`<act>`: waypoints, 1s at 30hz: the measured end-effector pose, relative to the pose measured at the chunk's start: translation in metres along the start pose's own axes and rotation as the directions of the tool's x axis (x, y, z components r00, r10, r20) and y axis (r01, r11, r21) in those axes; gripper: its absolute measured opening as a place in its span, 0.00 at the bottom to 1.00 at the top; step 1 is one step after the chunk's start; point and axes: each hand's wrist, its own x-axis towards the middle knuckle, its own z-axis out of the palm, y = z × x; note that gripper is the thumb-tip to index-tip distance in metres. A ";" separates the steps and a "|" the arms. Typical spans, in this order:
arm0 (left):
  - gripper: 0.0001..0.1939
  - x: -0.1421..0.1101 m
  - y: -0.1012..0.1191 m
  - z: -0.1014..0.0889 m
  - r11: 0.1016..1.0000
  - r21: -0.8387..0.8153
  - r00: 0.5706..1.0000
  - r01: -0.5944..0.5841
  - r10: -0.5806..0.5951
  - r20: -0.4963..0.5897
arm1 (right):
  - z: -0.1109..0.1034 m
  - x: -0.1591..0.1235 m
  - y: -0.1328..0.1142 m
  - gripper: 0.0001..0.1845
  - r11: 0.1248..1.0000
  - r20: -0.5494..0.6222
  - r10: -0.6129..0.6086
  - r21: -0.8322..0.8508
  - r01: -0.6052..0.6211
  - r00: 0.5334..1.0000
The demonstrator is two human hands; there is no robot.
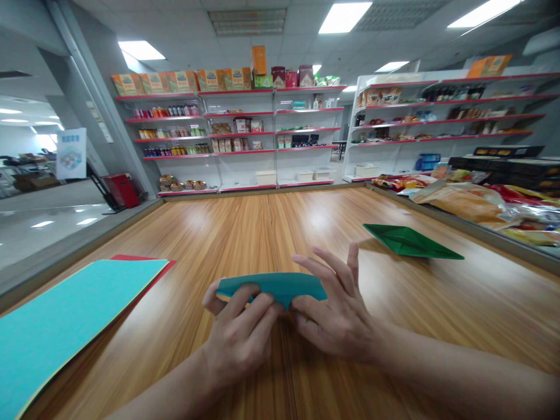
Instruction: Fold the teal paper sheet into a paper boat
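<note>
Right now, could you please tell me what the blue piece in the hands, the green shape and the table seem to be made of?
The blue piece looks like matte paper: thin-edged and bent. The green shape is probably paper too, with crisp folds and a slight sheen. The table shows glossy wood grain reflecting light; wood or laminate, I can't tell.
</note>
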 end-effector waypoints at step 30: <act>0.12 -0.005 -0.011 -0.003 1.000 -0.013 0.999 -0.015 0.015 -0.051 | 0.002 -0.007 0.015 0.02 1.000 -0.012 -0.011 0.003 0.011 1.000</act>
